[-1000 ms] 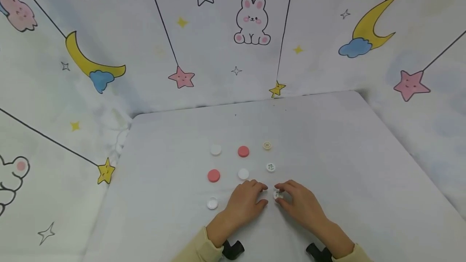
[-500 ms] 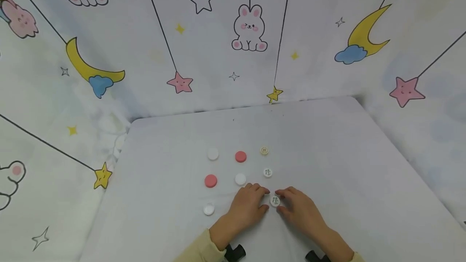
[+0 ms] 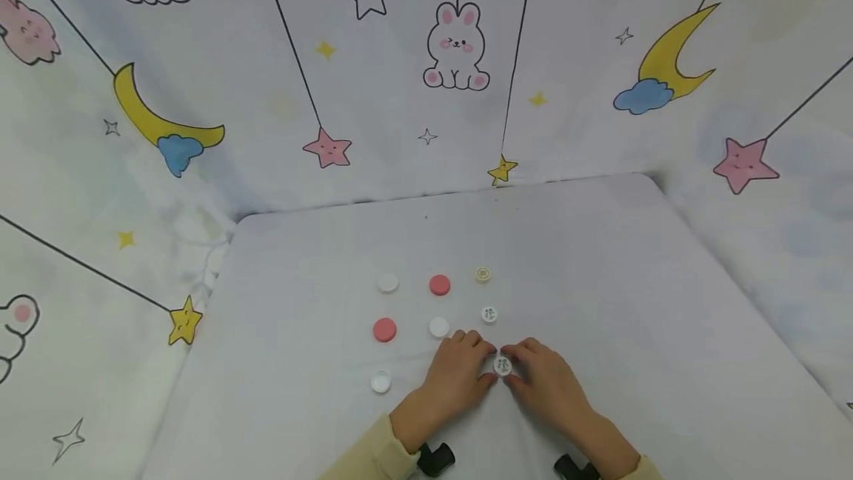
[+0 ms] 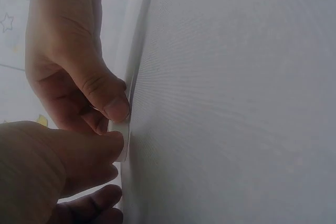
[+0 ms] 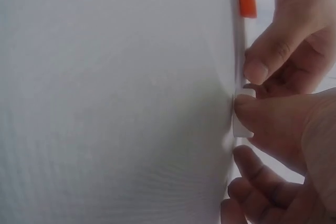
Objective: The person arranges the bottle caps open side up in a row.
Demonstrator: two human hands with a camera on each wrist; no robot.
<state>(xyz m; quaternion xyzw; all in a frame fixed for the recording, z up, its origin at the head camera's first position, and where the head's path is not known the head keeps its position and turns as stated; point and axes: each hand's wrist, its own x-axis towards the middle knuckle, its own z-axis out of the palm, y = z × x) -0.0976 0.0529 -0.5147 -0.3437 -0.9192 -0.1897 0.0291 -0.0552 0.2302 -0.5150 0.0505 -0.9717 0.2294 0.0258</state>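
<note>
In the head view, a small white disc with dark marks on top (image 3: pixel 503 366) lies on the white table between my hands. My left hand (image 3: pixel 458 367) curls its thumb and fingers around the left edge of this disc. From the other side, my right hand (image 3: pixel 548 378) has its thumb and index finger bent at the right edge. The right wrist view shows the disc (image 5: pixel 243 121) from the side, low at the table surface, with the right thumb (image 5: pixel 247 107) against it. In the left wrist view, both thumbs meet close by the disc (image 4: pixel 122 153), which they partly cover.
Up the table are a smaller marked white disc (image 3: pixel 489 315) and a cream disc (image 3: pixel 483 274). Left of them lie two red discs (image 3: pixel 384 330) and several plain white discs (image 3: pixel 380 382). A printed cloth wall (image 3: pixel 373 95) stands behind the table (image 3: pixel 566 243).
The right hand held the marked disc at first, then parted slightly from it. Now the fingers of both hands have closed in around it. The disc has moved slightly left; the head view has shifted.
</note>
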